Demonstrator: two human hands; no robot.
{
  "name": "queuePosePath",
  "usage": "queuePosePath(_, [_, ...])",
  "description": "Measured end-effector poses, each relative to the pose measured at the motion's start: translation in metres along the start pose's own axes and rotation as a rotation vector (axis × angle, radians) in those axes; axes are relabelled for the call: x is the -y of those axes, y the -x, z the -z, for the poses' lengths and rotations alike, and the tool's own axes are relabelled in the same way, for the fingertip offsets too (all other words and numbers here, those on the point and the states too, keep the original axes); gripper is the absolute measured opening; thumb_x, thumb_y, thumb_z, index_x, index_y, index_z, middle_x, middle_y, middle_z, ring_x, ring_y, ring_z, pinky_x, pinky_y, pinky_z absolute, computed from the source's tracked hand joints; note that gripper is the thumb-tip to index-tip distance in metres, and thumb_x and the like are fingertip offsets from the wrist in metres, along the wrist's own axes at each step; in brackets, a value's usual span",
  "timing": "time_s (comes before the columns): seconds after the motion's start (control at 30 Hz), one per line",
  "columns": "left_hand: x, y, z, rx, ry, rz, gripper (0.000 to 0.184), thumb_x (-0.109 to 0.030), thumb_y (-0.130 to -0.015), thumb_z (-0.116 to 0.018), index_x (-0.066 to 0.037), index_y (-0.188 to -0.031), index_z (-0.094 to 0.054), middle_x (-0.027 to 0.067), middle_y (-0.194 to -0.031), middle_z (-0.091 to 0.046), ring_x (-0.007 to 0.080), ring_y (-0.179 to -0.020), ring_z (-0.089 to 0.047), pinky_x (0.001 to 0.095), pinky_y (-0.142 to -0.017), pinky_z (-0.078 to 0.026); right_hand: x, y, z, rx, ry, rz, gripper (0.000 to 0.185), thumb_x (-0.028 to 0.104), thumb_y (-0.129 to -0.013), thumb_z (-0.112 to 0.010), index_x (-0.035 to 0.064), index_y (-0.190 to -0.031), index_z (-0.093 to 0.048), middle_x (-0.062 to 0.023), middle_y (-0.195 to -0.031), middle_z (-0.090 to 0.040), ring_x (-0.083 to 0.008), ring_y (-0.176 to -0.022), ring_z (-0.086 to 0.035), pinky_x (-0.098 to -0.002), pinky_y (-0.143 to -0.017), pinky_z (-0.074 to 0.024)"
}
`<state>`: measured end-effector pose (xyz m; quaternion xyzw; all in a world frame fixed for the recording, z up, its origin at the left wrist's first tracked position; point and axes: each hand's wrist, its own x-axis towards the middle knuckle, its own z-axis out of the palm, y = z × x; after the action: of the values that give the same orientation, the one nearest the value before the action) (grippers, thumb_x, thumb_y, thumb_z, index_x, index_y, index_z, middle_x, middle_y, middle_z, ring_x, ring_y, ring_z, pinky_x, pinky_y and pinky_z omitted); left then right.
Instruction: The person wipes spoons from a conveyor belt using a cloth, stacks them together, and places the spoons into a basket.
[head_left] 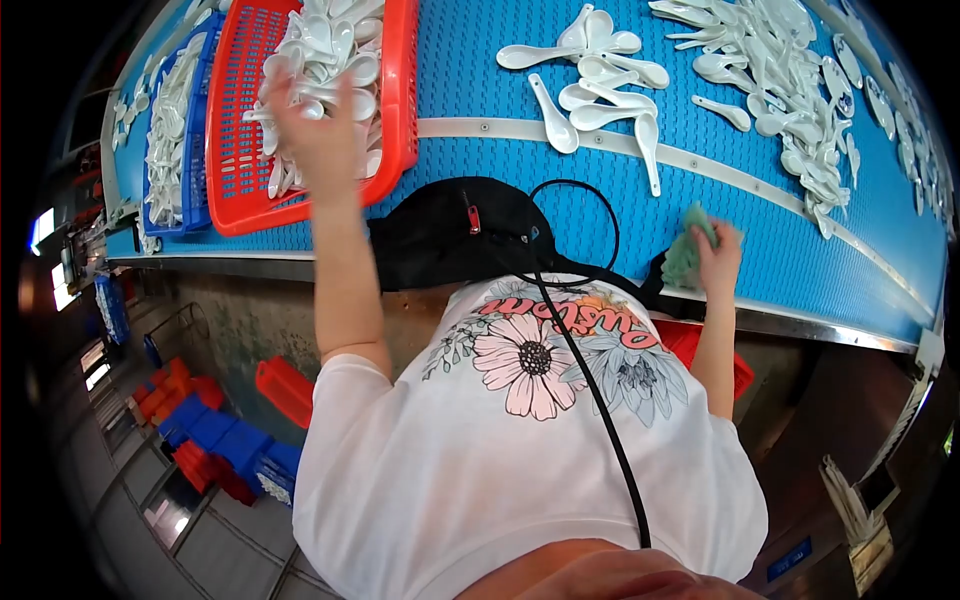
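Over the red basket [400, 100] full of white spoons [342, 38], my left hand [318, 125] is blurred by motion, and whether it holds a spoon cannot be made out. My right hand [718, 255] grips a pale green cloth or sponge [684, 258] at the table's near edge. Between the hands, a loose group of white spoons [600, 97] lies on the blue textured surface [460, 80].
A blue basket [205, 130] of white spoons stands left of the red one. More spoons [785, 90] are heaped at the right. A black bag [455, 225] and cable lie against the near edge. Stacked crates [210, 430] stand on the floor at left.
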<state>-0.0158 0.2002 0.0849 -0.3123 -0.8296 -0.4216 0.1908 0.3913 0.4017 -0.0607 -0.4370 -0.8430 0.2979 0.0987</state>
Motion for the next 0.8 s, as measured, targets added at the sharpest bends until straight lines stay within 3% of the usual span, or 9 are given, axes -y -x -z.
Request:
queuePosePath(0.13, [-0.035,0.054,-0.078,0.781,0.088,-0.039,0.049,-0.027,-0.074,-0.064,-0.004,-0.115,-0.048,0.0106,-0.105,-0.056,0.0182,-0.095,-0.054,0.0296,-0.074,-0.046,0.061,-0.050,-0.009,-0.326,-0.239,0.067,0.025,0.013,-0.074,-0.063,0.0035,-0.097,-0.060,-0.0087,-0.098,-0.055,-0.0242,-0.088,-0.054,-0.0319,-0.075,-0.0436])
queuePosePath(0.23, [0.003,0.081,-0.158,0.770,-0.184,-0.104,0.056,-0.034,-0.074,-0.063,-0.001,-0.116,-0.046,0.0125,-0.091,-0.059,0.0174,-0.080,-0.059,0.0288,-0.065,-0.049,0.090,-0.076,-0.034,-0.348,-0.150,0.240,0.027,0.015,-0.074,-0.063,0.0041,-0.099,-0.060,-0.0097,-0.103,-0.054,-0.0241,-0.091,-0.052,-0.0346,-0.078,-0.0424])
queuePosePath(0.3, [0.013,0.078,-0.186,1.009,-0.068,0.372,0.051,-0.035,-0.076,-0.063,0.002,-0.109,-0.049,0.0113,-0.078,-0.059,0.0151,-0.061,-0.059,0.0261,-0.049,-0.047,0.081,-0.082,-0.066,-0.264,0.266,0.527,0.030,0.017,-0.071,-0.064,0.0085,-0.100,-0.060,-0.0061,-0.108,-0.054,-0.0243,-0.093,-0.051,-0.0359,-0.079,-0.0416])
queuePosePath(0.4, [0.005,0.078,-0.187,1.066,0.338,0.724,0.040,-0.032,-0.078,-0.061,0.001,-0.099,-0.052,0.0069,-0.070,-0.058,0.0121,-0.047,-0.055,0.0234,-0.039,-0.042,0.074,-0.064,-0.076,-0.281,0.360,0.483,0.031,0.020,-0.068,-0.065,0.0119,-0.098,-0.061,-0.0018,-0.107,-0.055,-0.0248,-0.091,-0.052,-0.0361,-0.077,-0.0412])
queuePosePath(0.47, [0.008,0.084,-0.187,1.103,0.383,0.760,0.031,-0.027,-0.079,-0.059,0.000,-0.092,-0.052,0.0057,-0.070,-0.059,0.0103,-0.051,-0.058,0.0230,-0.039,-0.042,0.070,-0.057,-0.071,-0.302,0.306,0.476,0.027,0.018,-0.069,-0.065,0.0131,-0.095,-0.063,0.0005,-0.101,-0.058,-0.0235,-0.087,-0.053,-0.0349,-0.069,-0.0426])
queuePosePath(0.53, [0.004,0.090,-0.178,1.086,0.397,0.684,0.026,-0.025,-0.082,-0.056,-0.001,-0.089,-0.051,0.0048,-0.070,-0.057,0.0104,-0.053,-0.056,0.0216,-0.039,-0.041,0.075,-0.055,-0.053,0.006,0.206,0.129,0.023,0.019,-0.070,-0.065,0.0112,-0.092,-0.064,-0.0020,-0.096,-0.059,-0.0230,-0.081,-0.055,-0.0354,-0.063,-0.0434])
queuePosePath(0.63, [-0.003,0.091,-0.153,1.080,0.412,0.650,0.023,-0.023,-0.083,-0.053,-0.001,-0.091,-0.049,0.0060,-0.076,-0.057,0.0116,-0.055,-0.057,0.0217,-0.041,-0.042,0.082,-0.058,-0.022,0.167,0.036,-0.011,0.022,0.020,-0.070,-0.066,0.0093,-0.089,-0.065,-0.0057,-0.093,-0.058,-0.0230,-0.082,-0.056,-0.0346,-0.063,-0.0456])
queuePosePath(0.77, [-0.041,0.091,-0.119,1.117,0.626,0.776,0.024,-0.025,-0.085,-0.049,-0.002,-0.095,-0.047,0.0078,-0.082,-0.057,0.0137,-0.057,-0.059,0.0227,-0.041,-0.044,0.121,-0.053,-0.015,0.073,-0.338,0.189,0.034,0.022,-0.067,-0.069,0.0088,-0.097,-0.062,-0.0074,-0.102,-0.057,-0.0247,-0.092,-0.054,-0.0336,-0.074,-0.0455])
queuePosePath(0.8, [-0.054,0.094,-0.115,1.129,0.776,0.868,0.025,-0.026,-0.086,-0.047,-0.003,-0.095,-0.047,0.0077,-0.082,-0.057,0.0142,-0.057,-0.059,0.0229,-0.041,-0.044,0.141,-0.053,-0.019,0.012,-0.256,0.438,0.040,0.022,-0.065,-0.070,0.0090,-0.102,-0.060,-0.0072,-0.107,-0.055,-0.0255,-0.097,-0.052,-0.0333,-0.079,-0.0441])
